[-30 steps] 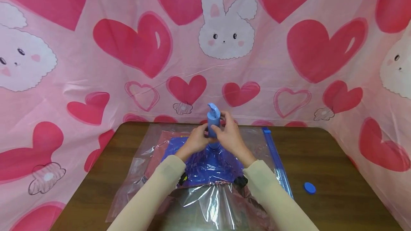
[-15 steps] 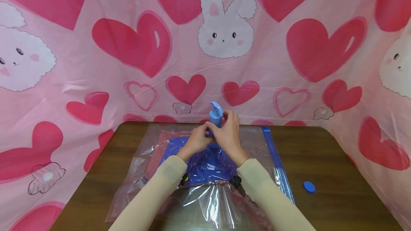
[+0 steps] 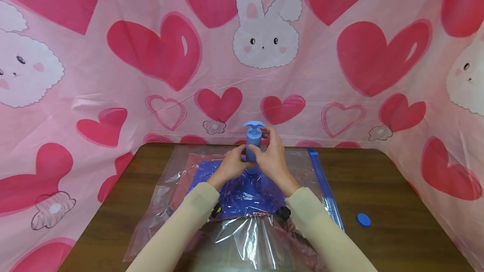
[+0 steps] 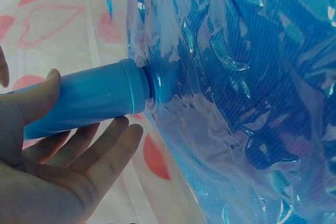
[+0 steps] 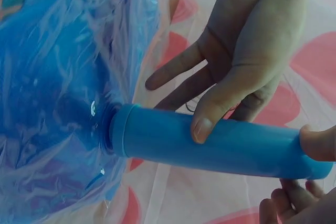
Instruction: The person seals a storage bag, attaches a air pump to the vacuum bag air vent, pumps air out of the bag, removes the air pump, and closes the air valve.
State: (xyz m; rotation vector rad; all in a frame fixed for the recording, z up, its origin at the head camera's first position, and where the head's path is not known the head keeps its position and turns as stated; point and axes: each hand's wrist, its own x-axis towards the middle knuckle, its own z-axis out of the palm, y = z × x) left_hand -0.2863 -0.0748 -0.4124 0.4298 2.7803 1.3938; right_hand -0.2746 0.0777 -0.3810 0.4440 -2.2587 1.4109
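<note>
A blue hand pump with a curved handle stands upright on a clear plastic storage bag. Its collar meets a round fitting on the bag in the left wrist view. My left hand holds the lower barrel, thumb on one side and fingers on the other. Higher up, my right hand grips the barrel near the handle; the right wrist view shows its thumb pressed there. Folded purple-blue fabric lies inside the bag, partly hidden by my forearms.
A blue round cap lies at the right on the brown wooden table. A blue zip strip runs along the bag's right side. A pink curtain with hearts and rabbits stands behind the table.
The pump's handle has turned from nearly end-on to broadside. My right hand has twisted on the barrel and back, while my left hand keeps its place lower down.
</note>
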